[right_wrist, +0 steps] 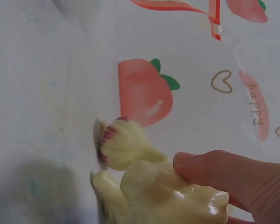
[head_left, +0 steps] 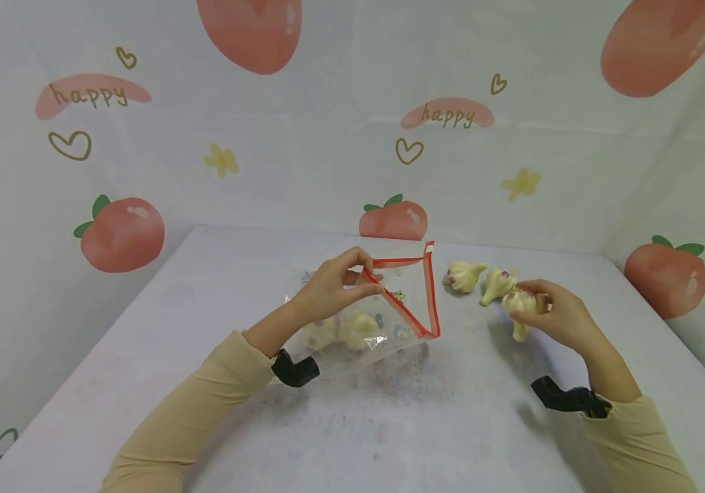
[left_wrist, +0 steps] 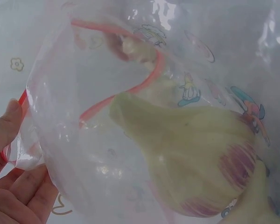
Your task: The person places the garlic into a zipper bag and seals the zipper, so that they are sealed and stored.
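Observation:
My left hand pinches the red-edged rim of a clear zip bag, and the bag's mouth gapes toward the right. Inside the bag lie garlic bulbs, one of them large and purple-streaked in the left wrist view. To the right, my right hand grips another garlic bulb between thumb and fingers, its stem pointing down. Beside it on the table are two more bulbs, a farther one and a nearer one. The right wrist view shows the held bulb partly covering the nearer one.
The white table carries some dark specks near its front. A pale cloth with printed fruit, hearts and the word "happy" hangs behind and at the sides. Black devices are strapped to the left wrist and right wrist.

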